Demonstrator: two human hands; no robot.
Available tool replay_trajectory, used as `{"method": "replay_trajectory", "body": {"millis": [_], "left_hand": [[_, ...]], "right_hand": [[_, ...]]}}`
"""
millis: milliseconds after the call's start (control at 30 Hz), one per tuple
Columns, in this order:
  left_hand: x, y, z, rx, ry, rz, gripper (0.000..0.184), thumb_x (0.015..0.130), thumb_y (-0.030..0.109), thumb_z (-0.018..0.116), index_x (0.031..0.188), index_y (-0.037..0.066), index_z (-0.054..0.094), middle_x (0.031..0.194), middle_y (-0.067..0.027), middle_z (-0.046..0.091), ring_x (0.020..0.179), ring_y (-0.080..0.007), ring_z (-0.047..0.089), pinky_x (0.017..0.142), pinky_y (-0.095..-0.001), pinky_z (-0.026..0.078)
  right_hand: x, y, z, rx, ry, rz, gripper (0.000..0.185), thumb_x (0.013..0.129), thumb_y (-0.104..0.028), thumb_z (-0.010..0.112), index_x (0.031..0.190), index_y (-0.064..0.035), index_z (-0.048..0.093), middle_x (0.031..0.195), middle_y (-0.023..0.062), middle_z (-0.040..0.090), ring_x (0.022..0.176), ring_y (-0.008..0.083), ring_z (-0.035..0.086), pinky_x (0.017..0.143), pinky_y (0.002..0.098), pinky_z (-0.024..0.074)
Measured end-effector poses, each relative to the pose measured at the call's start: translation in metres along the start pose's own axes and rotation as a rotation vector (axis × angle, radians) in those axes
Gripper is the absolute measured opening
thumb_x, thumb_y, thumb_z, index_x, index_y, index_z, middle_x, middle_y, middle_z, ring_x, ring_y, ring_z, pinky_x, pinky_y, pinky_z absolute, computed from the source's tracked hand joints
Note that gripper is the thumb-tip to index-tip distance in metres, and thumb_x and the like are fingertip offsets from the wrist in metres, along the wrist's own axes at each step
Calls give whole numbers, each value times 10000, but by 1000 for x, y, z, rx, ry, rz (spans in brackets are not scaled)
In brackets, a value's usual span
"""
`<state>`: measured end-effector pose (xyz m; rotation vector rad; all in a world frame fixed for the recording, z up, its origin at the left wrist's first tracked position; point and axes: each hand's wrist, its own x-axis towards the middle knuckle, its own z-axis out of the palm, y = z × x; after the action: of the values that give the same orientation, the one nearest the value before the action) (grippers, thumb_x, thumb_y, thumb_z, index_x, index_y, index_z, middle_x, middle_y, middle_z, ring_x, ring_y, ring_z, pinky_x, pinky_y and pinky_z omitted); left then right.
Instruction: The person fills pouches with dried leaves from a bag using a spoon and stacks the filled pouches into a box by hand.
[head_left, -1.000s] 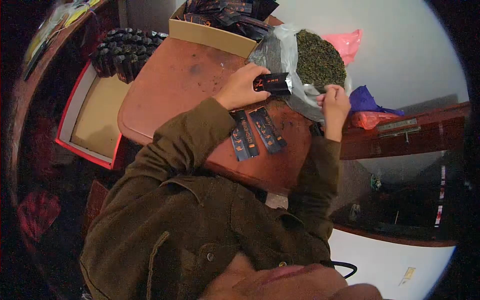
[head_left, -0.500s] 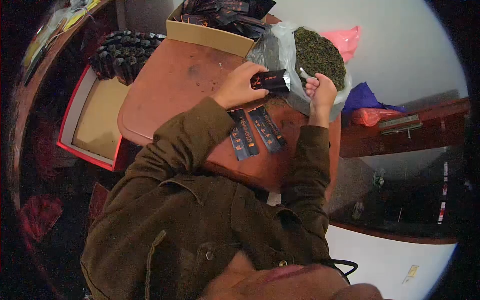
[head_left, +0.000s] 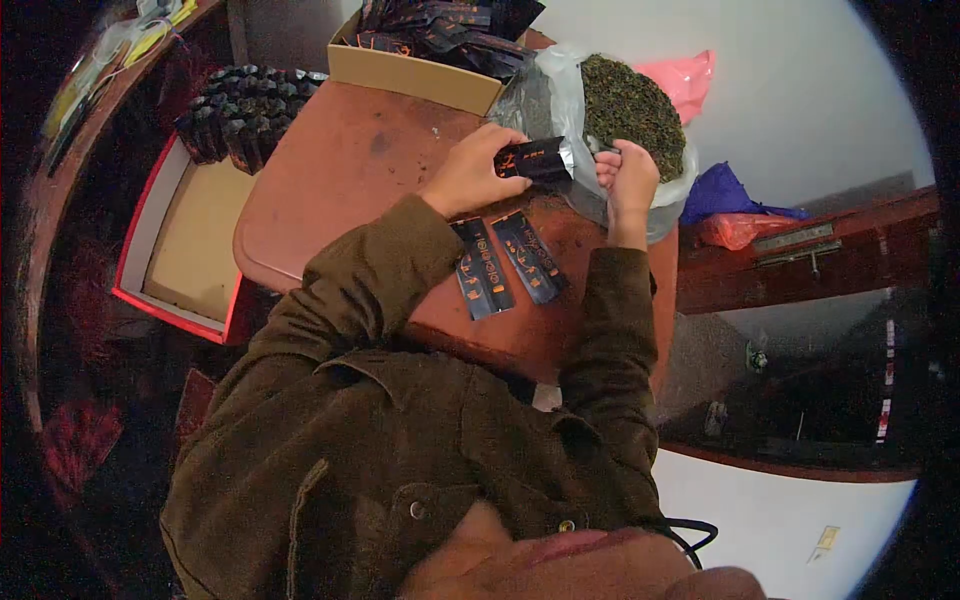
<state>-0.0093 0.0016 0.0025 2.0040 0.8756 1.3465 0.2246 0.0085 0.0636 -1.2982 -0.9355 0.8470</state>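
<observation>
My left hand is wrapped round a black foil pouch with orange print, its silvery mouth pointing right. Close to that mouth, my right hand is closed on a small pale spoon, whose bowl is mostly hidden. Behind the right hand, a clear plastic bag holds a heap of dark green dried leaves. Two flat black pouches lie on the table below my hands: a left pouch and a right pouch.
A cardboard box of black pouches stands at the table's back edge. Left of the reddish-brown table is a red-rimmed box, with rows of filled black pouches at its far end. Pink plastic lies behind the leaf bag.
My right hand has shifted slightly left with the spoon, nearer the pouch mouth. My left hand still grips the pouch, almost in the same place.
</observation>
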Motion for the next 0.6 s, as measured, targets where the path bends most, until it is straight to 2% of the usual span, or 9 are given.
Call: {"method": "replay_trajectory", "body": {"millis": [167, 267, 433, 600], "left_hand": [[0, -6, 2, -3, 12, 31, 502, 689, 221, 765, 1113, 26, 579, 1040, -138, 576, 997, -287, 577, 877, -349, 456], [0, -6, 4, -36, 79, 67, 451, 673, 222, 746, 1056, 43, 591, 946, -133, 565, 909, -300, 574, 799, -364, 467], [0, -4, 4, -30, 69, 41, 454, 675, 229, 743, 1056, 35, 591, 968, -139, 573, 925, -309, 574, 810, -371, 465], [0, -7, 6, -33, 79, 32, 459, 672, 237, 742, 1055, 32, 594, 991, -148, 579, 938, -316, 575, 819, -381, 466]], "right_hand": [[-1, -2, -12, 52, 70, 0, 235, 894, -153, 483, 1028, 32, 539, 682, 140, 613, 499, 158, 541, 409, 260, 410], [1, -6, -21, 71, 103, 15, 226, 889, -152, 499, 1022, 23, 552, 684, 137, 619, 495, 161, 544, 407, 257, 406], [-7, -26, -35, 83, 134, 18, 195, 891, -150, 515, 992, 10, 559, 664, 134, 614, 466, 158, 536, 406, 251, 406], [-29, -42, -39, 94, -6, -2, 193, 913, -176, 514, 997, -7, 560, 654, 98, 608, 469, 131, 522, 411, 236, 387]]}}
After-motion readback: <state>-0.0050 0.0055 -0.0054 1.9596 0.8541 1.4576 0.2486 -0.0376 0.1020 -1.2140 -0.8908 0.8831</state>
